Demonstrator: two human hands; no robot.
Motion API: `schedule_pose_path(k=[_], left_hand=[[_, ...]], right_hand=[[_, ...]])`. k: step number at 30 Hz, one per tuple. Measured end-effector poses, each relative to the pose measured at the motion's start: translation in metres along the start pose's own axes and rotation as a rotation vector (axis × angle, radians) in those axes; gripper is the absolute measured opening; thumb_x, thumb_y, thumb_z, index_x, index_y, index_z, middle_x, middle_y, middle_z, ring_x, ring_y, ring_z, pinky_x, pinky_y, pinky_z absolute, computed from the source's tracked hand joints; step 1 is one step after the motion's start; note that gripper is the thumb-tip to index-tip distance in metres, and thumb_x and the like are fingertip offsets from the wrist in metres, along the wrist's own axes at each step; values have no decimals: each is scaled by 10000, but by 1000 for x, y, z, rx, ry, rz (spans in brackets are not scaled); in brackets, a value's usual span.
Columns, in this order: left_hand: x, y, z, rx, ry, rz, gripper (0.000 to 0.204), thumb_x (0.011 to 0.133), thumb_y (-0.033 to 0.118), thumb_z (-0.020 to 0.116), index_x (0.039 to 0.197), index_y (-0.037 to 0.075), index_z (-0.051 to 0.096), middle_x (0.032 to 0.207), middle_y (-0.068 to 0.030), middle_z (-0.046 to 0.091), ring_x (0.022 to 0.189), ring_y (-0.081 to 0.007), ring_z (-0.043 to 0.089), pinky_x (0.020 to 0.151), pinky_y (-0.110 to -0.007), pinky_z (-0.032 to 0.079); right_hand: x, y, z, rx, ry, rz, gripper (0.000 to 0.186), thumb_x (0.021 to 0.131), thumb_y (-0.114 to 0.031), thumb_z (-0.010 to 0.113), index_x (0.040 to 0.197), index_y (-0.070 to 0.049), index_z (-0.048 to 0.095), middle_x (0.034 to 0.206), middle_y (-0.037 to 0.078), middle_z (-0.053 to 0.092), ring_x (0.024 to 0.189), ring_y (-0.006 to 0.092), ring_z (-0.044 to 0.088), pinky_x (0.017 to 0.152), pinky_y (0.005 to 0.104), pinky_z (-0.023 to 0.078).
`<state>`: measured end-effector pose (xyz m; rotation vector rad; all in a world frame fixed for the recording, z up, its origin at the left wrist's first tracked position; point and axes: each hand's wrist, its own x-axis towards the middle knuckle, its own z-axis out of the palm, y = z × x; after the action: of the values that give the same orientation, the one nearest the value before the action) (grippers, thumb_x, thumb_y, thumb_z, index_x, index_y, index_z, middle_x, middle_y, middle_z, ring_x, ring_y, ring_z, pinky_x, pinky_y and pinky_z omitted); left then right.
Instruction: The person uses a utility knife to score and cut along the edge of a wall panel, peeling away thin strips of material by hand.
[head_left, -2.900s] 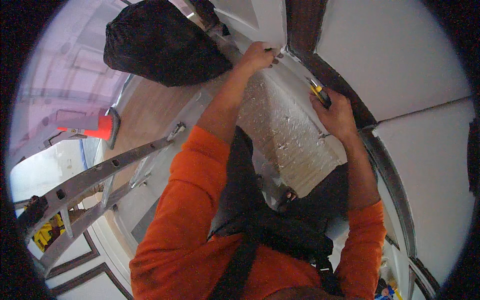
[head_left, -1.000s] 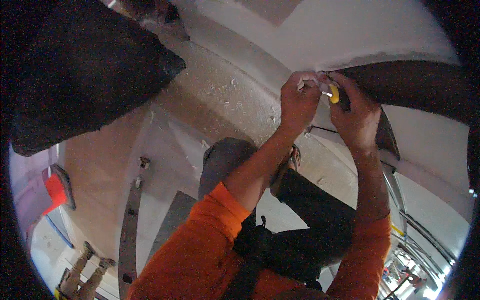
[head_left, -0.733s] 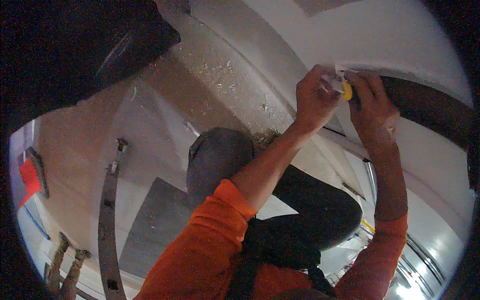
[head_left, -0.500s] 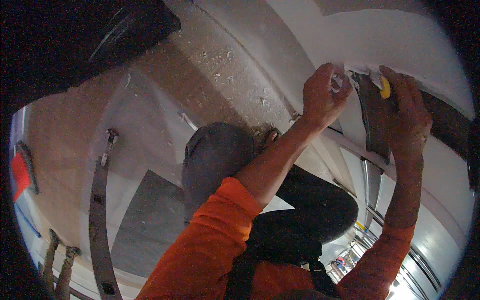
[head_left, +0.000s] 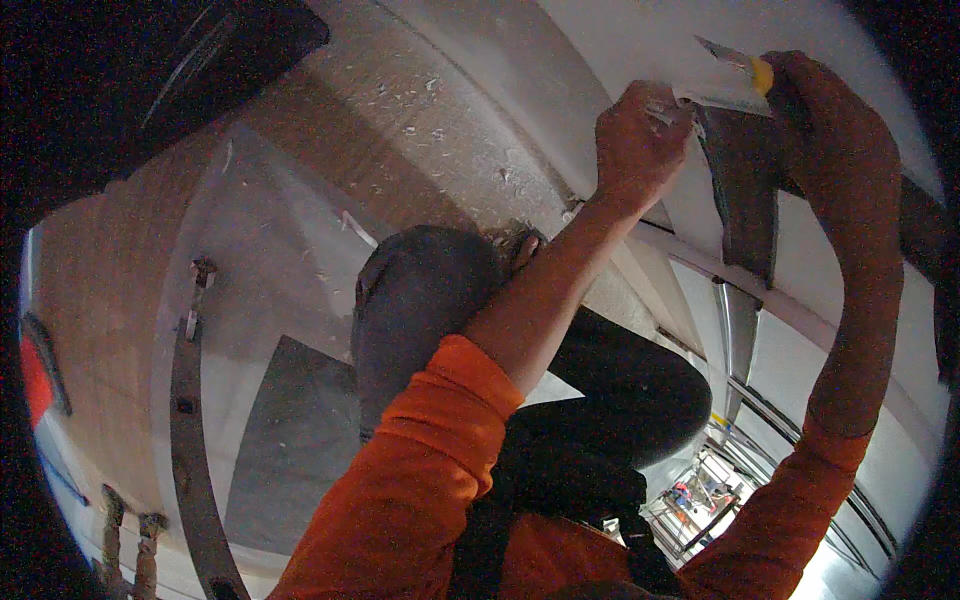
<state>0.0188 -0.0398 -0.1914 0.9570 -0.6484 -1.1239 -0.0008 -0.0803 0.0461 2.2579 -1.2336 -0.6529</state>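
Right now the yellow-tipped knife (head_left: 762,77) is up at far right, R hand's (head_left: 838,125) fingers clamped on its handle, bare blade pointing left nr the dark trim (head_left: 742,195) & white wall (head_left: 650,40). L hand (head_left: 640,150), just left of it, has fingertips together on a whitish bit (head_left: 662,112), details unclear. White scraps (head_left: 437,132) litter the floor (head_left: 320,110) left of that; black bag (head_left: 130,110) far left, dark holed rail (head_left: 186,430) nr left.
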Motion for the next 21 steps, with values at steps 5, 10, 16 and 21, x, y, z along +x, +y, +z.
schedule_pose_path(k=[5,10,16,21], left_hand=[[3,8,-6,29,9,4,194,826,149,761,937,43,642,825,-116,722,669,-255,731,659,-382,574],[5,12,-15,168,-84,10,195,828,184,779,960,62,706,798,-117,740,695,-254,744,685,-377,586],[22,-6,-47,282,-233,221,208,826,230,782,933,58,737,819,-116,746,741,-268,736,728,-385,582],[46,16,-48,431,-283,258,231,854,234,767,942,25,729,830,-122,742,746,-206,717,725,-346,567]], right_hand=[[1,-16,-20,153,-161,184,273,966,-217,638,1222,-129,671,1088,139,730,979,333,713,843,417,552],[-20,-30,-31,340,-181,261,311,981,-310,665,1202,-92,671,965,135,742,867,273,722,782,375,545],[-52,-84,-1,1181,-185,999,320,1003,-340,638,1142,-52,642,846,43,648,682,125,579,671,309,507],[-82,-154,128,1851,482,978,295,1068,-267,511,1228,-19,529,827,65,619,651,119,563,587,295,501]])
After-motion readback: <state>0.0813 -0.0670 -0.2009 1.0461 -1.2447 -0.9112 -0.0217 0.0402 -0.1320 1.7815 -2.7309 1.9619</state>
